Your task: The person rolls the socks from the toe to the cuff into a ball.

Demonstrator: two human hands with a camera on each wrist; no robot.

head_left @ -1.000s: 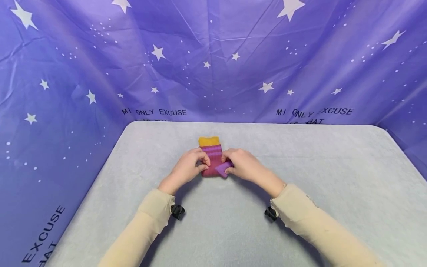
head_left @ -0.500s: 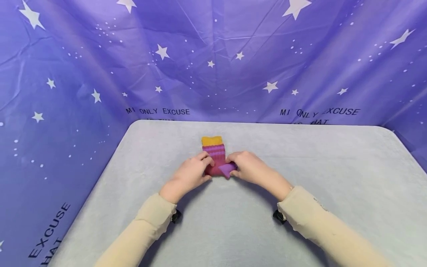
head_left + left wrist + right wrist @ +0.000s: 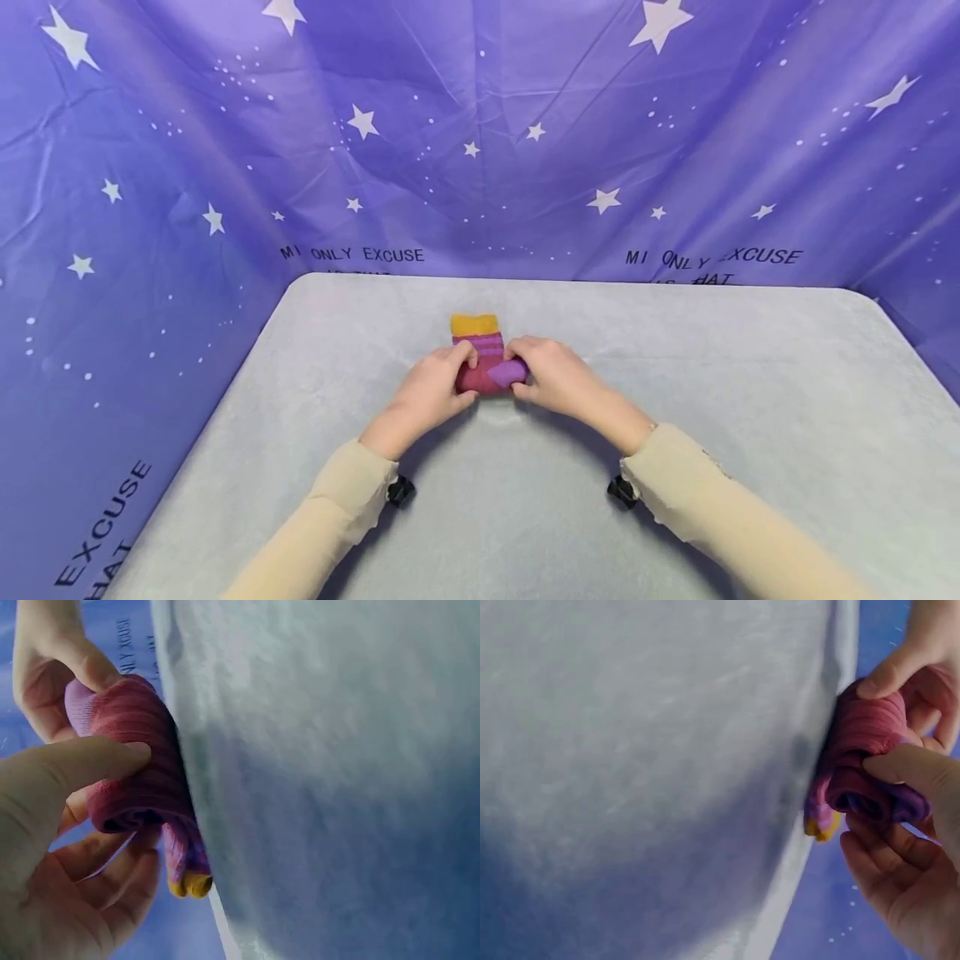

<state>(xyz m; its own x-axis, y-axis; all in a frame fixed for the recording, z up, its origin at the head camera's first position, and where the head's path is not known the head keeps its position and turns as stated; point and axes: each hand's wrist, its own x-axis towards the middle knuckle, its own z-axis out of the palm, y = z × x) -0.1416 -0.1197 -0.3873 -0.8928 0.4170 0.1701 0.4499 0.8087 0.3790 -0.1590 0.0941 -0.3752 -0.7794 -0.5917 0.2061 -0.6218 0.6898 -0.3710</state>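
Observation:
A sock (image 3: 482, 375) in dark red and purple, with a yellow cuff (image 3: 474, 325) at its far end, lies on the table. Its near part is rolled up, and the coiled layers show at the end of the roll (image 3: 142, 727). My left hand (image 3: 430, 385) grips the left end of the roll, thumb on the near side and fingers over the far side. At the other end, beside a purple patch, my right hand (image 3: 561, 380) holds the roll the same way. Striped fabric and the cuff stretch flat beyond the roll (image 3: 870, 724).
A grey cloth-covered table (image 3: 510, 500) with rounded far corners spreads around the hands. Behind it and at the sides hangs a purple-blue curtain (image 3: 480, 100) with white stars and black lettering. Each sleeve cuff has a black wrist device (image 3: 401, 492) under it.
The near end of the sock has turned from lying flat into a thick roll. My left hand has shifted from pinching its left side to gripping the roll's end; less striped fabric shows.

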